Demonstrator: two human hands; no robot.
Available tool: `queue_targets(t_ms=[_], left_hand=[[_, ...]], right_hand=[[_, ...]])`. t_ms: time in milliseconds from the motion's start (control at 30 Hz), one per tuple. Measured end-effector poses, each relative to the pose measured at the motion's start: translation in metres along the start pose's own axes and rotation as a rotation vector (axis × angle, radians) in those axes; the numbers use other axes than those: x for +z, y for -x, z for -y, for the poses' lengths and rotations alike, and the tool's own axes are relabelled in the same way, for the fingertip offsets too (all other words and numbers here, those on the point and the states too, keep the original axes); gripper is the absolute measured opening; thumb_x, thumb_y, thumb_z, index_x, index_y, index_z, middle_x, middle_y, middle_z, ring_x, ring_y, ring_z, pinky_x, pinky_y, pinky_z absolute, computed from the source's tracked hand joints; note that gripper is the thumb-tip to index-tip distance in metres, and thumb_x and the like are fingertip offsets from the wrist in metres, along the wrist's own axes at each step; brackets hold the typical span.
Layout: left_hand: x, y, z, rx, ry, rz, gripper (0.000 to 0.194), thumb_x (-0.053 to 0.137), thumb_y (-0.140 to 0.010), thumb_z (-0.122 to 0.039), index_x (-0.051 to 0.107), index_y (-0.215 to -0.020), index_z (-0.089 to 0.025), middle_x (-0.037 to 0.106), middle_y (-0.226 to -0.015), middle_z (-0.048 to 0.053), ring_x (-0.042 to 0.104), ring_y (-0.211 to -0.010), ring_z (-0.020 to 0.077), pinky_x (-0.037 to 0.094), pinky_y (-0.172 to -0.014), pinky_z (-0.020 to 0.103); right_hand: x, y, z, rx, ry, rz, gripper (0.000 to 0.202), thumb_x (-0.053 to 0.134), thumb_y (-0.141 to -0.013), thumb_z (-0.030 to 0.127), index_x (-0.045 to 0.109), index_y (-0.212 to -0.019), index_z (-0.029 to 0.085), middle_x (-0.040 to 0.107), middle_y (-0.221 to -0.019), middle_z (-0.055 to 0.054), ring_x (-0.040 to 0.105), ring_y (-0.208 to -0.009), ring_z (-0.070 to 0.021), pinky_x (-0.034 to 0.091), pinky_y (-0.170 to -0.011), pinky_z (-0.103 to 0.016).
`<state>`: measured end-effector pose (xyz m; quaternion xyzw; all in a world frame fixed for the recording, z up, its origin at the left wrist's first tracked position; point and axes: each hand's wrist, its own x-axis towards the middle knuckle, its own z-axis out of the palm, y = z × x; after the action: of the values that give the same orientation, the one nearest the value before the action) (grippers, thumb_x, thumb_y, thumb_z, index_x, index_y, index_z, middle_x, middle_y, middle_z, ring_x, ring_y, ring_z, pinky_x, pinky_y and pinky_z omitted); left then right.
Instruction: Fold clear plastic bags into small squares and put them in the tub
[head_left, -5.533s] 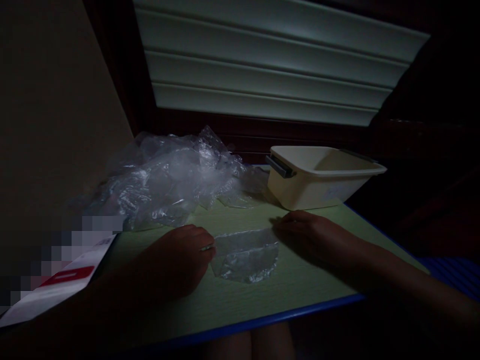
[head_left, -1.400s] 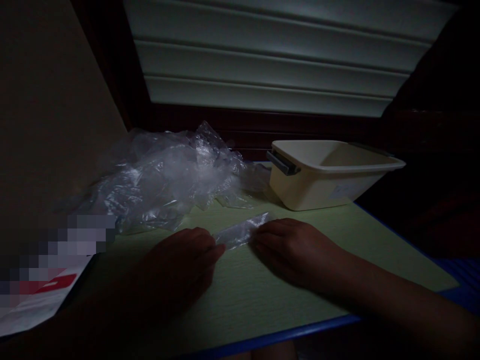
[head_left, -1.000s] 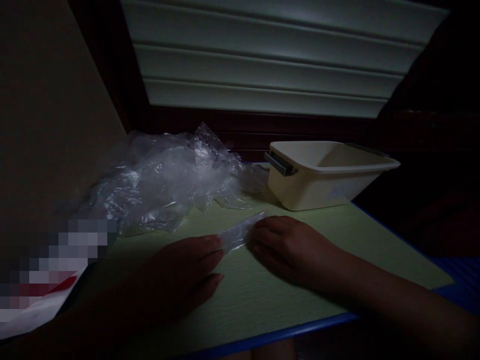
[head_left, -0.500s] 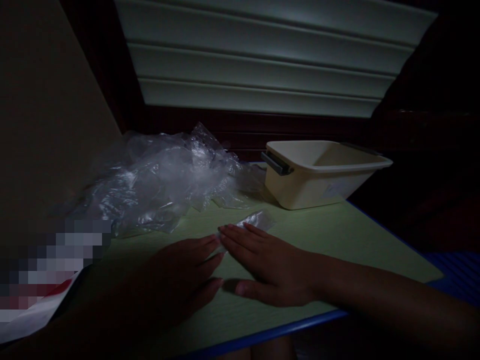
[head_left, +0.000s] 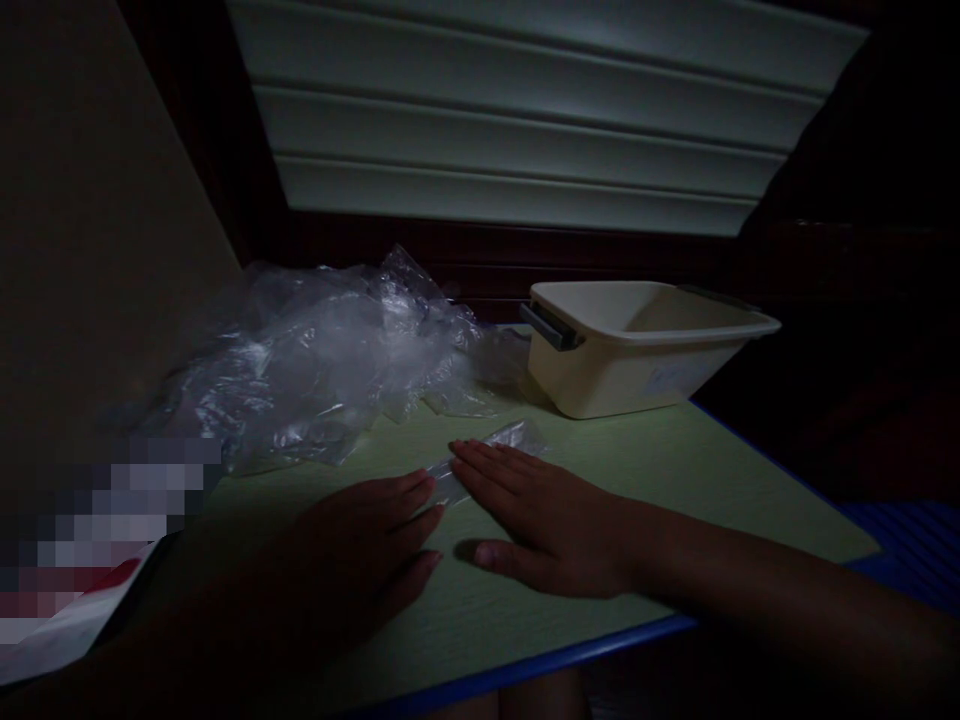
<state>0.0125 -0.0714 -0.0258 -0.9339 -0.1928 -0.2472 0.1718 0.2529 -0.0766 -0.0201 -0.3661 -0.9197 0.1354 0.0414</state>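
A narrow folded strip of clear plastic (head_left: 448, 484) lies on the pale green table (head_left: 645, 470), slanting up to the right. My right hand (head_left: 544, 520) rests flat across it with the fingers stretched out, covering its middle; its far end shows beyond the fingers. At the strip's left end, my left hand (head_left: 367, 550) touches the plastic with its fingertips, its fingers apart. Much of my left hand is in deep shadow. Neither hand is closed around anything.
Behind my left hand is a big heap of crumpled clear plastic bags (head_left: 322, 350). A cream bin (head_left: 607, 375) with grey handles stands at the back right. Red and white material (head_left: 97, 600) lies at the left edge. Slatted panels (head_left: 525, 130) rise behind the table.
My right hand has slid slightly right and up along the plastic strip, so its fingertips are farther from my left hand and more plastic shows between them. My left hand has barely moved.
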Motion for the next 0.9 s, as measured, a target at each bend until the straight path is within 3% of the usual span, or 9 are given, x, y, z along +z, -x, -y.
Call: queue_targets(t_ms=[333,533,800,900], left_hand=[[0.002,0.001,0.000,-0.012,0.024,-0.005,0.032,0.031,-0.104,-0.020,0.062,-0.108,-0.014,0.073,-0.106,0.011,0.071,-0.096,0.0202,0.060,-0.085,0.033],[-0.002,-0.002,0.000,-0.011,0.032,0.038,0.035,0.029,-0.103,-0.019,0.064,-0.107,-0.014,0.073,-0.107,0.011,0.071,-0.097,0.0214,0.061,-0.083,0.034],[-0.003,-0.005,-0.003,-0.017,0.001,0.035,0.036,0.030,-0.101,-0.015,0.065,-0.103,-0.013,0.073,-0.105,0.011,0.071,-0.094,0.0215,0.061,-0.083,0.035],[-0.003,-0.006,-0.004,-0.004,-0.024,0.021,0.037,0.028,-0.102,-0.015,0.065,-0.101,-0.014,0.074,-0.101,0.010,0.071,-0.091,0.0209,0.061,-0.080,0.033]], right_hand=[[-0.005,0.011,-0.015,0.140,0.072,0.010,0.081,0.033,-0.098,0.055,0.021,-0.148,-0.007,0.013,-0.154,-0.029,0.009,-0.145,-0.0328,0.017,-0.118,-0.051],[-0.003,0.015,-0.033,0.260,0.188,-0.053,0.087,0.023,-0.097,0.061,0.027,-0.145,-0.012,0.022,-0.151,-0.033,0.018,-0.143,-0.0363,0.025,-0.116,-0.051],[0.000,0.011,-0.034,0.432,0.259,-0.083,0.088,0.023,-0.097,0.059,0.032,-0.141,-0.016,0.029,-0.147,-0.037,0.025,-0.140,-0.0416,0.028,-0.113,-0.054],[-0.001,0.009,-0.029,0.470,0.217,-0.189,0.083,0.029,-0.097,0.056,0.034,-0.141,-0.015,0.032,-0.146,-0.037,0.029,-0.139,-0.0419,0.031,-0.111,-0.056]])
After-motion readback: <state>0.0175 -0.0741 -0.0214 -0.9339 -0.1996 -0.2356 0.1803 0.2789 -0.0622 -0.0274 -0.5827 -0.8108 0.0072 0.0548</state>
